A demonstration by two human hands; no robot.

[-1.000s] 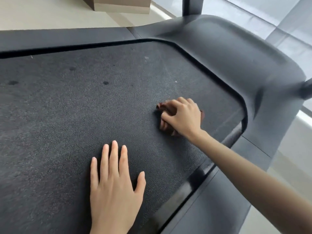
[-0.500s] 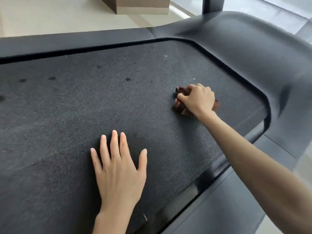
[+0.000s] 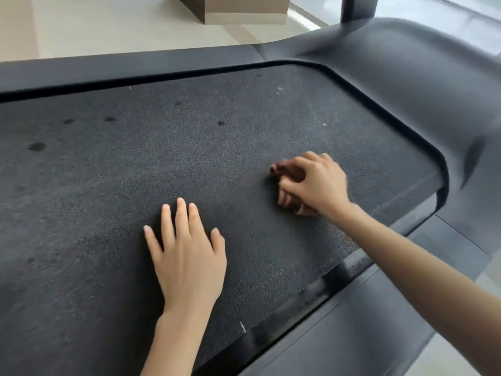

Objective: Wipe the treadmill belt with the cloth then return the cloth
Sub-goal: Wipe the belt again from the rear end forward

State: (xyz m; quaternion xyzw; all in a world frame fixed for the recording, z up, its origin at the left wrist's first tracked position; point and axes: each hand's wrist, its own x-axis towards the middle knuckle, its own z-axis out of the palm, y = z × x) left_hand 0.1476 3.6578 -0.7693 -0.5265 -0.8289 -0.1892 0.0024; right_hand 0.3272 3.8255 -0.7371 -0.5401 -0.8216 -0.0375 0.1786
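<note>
We see the left hand [image 3: 187, 256] flat on the treadmill belt [image 3: 135, 172], palm down, fingers straight and slightly spread, holding nothing, same pose and spot as half a second ago. The right hand [image 3: 317, 183] has its fingers curled over the bunched brown cloth [image 3: 294, 173], gripping it and pressing it onto the belt. The cloth shows in the gap between thumb and forefinger and again under the heel of the hand, with most of it hidden. Compared with the earlier frame, the right hand and cloth have slid back toward us. They now sit closer to the level of the left fingertips, off to their right, still well apart from them. The right hand is motion-blurred, so we cannot tell the exact finger positions. Dark spots [image 3: 36, 146] dot the belt beyond the left fingertips. The side rail [image 3: 311, 299] runs under the right forearm, and the motor cover [image 3: 406, 77] curves beyond the right knuckles. A cardboard box [image 3: 244, 9] stands on the floor past the treadmill.
</note>
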